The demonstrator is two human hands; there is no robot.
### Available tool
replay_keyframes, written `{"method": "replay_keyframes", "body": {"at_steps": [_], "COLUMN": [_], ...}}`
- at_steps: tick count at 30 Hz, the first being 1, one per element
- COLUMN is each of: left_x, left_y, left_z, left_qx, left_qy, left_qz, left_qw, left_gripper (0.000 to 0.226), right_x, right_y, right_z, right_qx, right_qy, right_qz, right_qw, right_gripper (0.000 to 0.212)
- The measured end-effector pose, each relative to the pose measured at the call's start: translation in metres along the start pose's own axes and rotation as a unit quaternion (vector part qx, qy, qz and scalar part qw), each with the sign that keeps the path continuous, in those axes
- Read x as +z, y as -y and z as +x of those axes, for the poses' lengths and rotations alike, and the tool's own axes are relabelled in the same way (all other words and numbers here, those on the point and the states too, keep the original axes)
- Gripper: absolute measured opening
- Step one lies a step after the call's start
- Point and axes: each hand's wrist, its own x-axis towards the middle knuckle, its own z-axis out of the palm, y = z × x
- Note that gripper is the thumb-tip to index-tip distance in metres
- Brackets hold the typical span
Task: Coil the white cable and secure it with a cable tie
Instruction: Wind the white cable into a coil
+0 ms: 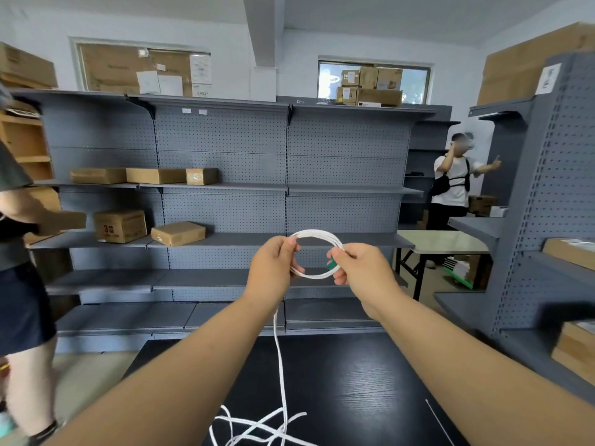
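Observation:
I hold a small round coil of white cable [317,237] up in front of me, above the black table [354,381]. My left hand [273,265] grips the coil's left side, fingers curled round the loops. My right hand [357,268] pinches the coil's right side, where a green piece [331,263] shows between the fingers. The uncoiled rest of the cable [280,365] hangs from my left hand and lies in loose tangled loops [257,429] on the table's near edge. A thin white cable tie [439,421] lies on the table at the right.
Grey pegboard shelving [225,188] with cardboard boxes [120,225] stands behind the table. More shelves [547,220] stand close on the right. One person [22,252] stands at the far left, another [450,181] at the back right beside a folding table [444,243].

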Motion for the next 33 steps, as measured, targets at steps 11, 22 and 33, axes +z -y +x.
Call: {"method": "replay_keyframes", "body": {"at_steps": [11, 22, 33], "left_x": [-0.007, 0.004, -0.008], "left_y": [-0.009, -0.004, -0.006], "left_z": [-0.001, -0.008, -0.007], "left_qx": [0.205, 0.045, 0.116], "left_qy": [0.076, 0.060, 0.057], "left_qz": [0.327, 0.067, 0.200], "left_qw": [0.919, 0.995, 0.971], "left_gripper": [0.033, 0.023, 0.027], "right_x": [-0.015, -0.007, -0.013], "right_y": [0.013, 0.005, 0.003], "right_z": [-0.003, -0.009, -0.015], "right_qx": [-0.128, -0.052, -0.021], "right_qy": [0.113, -0.014, 0.114], "right_qz": [-0.319, -0.057, -0.123], "right_qw": [0.932, 0.997, 0.986], "right_gripper": [0.019, 0.021, 0.019]}}
